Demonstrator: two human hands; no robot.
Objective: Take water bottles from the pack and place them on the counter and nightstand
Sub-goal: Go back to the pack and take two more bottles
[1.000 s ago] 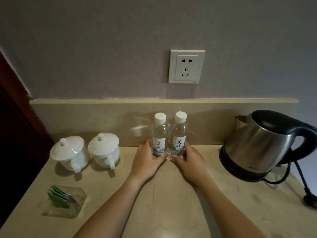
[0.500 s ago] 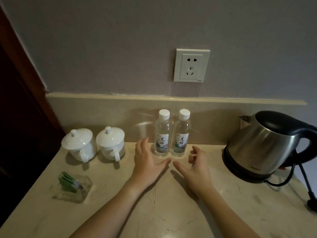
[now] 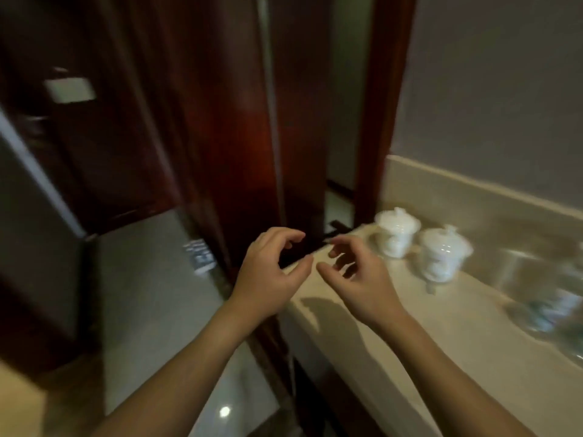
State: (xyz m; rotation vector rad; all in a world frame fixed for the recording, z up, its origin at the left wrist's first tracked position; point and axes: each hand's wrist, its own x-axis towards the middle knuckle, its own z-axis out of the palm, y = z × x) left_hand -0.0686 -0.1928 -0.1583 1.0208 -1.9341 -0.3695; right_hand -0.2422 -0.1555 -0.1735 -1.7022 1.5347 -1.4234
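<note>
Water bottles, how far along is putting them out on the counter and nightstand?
Done, apparently: blurred water bottles stand on the counter beside two lidded cups. In hand: nothing; the left hand and right hand hang loosely curled and empty near the counter's end. Left: the nightstand bottles; neither nightstand nor pack can be made out here.

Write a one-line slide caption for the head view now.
Both empty hands, left and right, hover over the counter's end beside two lidded cups.
</note>
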